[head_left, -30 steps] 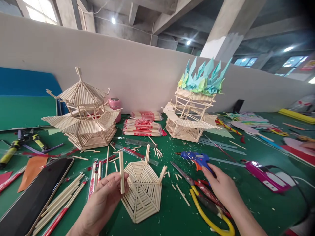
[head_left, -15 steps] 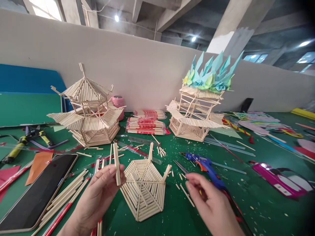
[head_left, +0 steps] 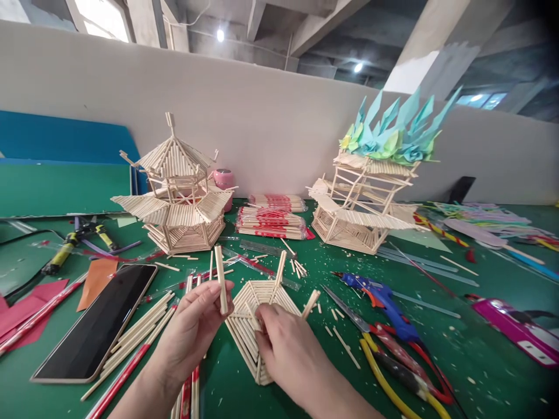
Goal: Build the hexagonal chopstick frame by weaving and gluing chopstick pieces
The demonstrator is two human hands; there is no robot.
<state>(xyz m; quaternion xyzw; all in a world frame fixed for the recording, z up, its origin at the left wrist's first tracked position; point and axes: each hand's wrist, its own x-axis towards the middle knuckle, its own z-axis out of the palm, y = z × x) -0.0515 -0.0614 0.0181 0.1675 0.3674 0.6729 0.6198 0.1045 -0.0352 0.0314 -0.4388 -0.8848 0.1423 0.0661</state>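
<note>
My left hand pinches a short bundle of pale wooden sticks, held upright just left of an octagon-like stick panel. My right hand reaches over the panel, its thumb and fingers closed around the end of a thin stick above its surface. Two short stick posts, one at the back and one at the right corner, rise from the panel. The fingertips of my right hand are partly hidden.
A blue glue gun and yellow-handled scissors lie at right. Behind stand a stick pagoda and another stick model, with stick packs between. A phone and loose sticks lie left.
My right hand has moved left from beside the scissors to over the panel and closed on a thin stick there. My left hand keeps its bundle. The view has shifted slightly.
</note>
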